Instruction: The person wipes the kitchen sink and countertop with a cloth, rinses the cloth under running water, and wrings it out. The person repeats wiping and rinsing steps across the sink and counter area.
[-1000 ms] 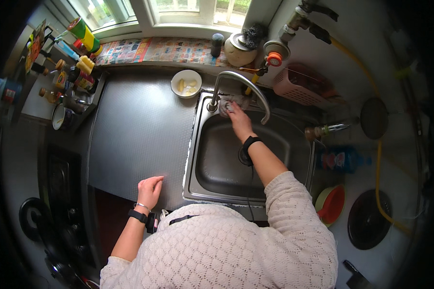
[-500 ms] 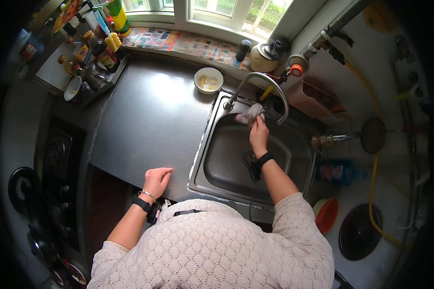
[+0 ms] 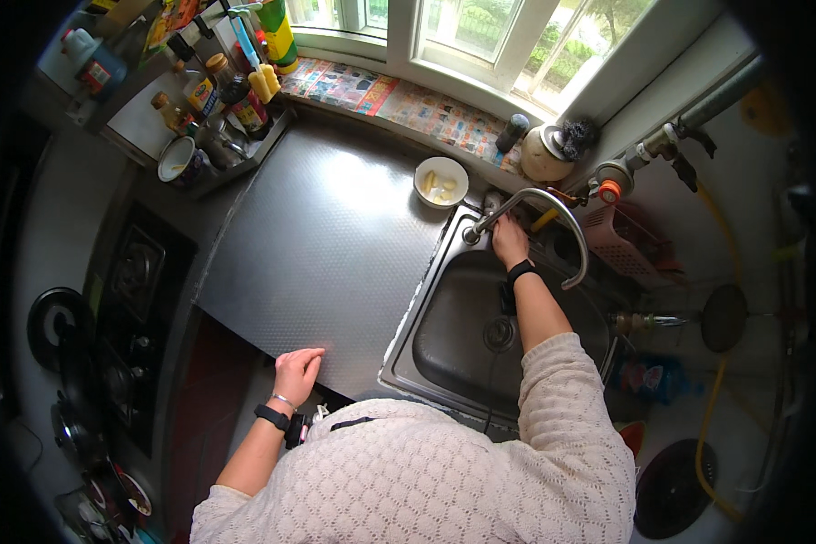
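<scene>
Right hand (image 3: 510,241) is reaching to the far side of the sink (image 3: 480,326), right under the curved tap (image 3: 553,213); can't tell what its grip is doing. Left hand (image 3: 296,372) rests flat, fingers loosely together, on the bench's (image 3: 317,245) near edge.

1. We see the sink (image 3: 480,335) set into the counter (image 3: 326,245), to the right of its bare stretch.
2. The tap (image 3: 553,213) arches over the sink's far side, and the right hand (image 3: 510,243) is at its base.
3. The left hand (image 3: 296,374) rests on the counter's near edge.
4. A small bowl (image 3: 441,181) stands on the counter just left of the tap.
5. Bottles (image 3: 231,86) crowd the counter's far left corner; the hob (image 3: 131,299) lies to the left.
</scene>
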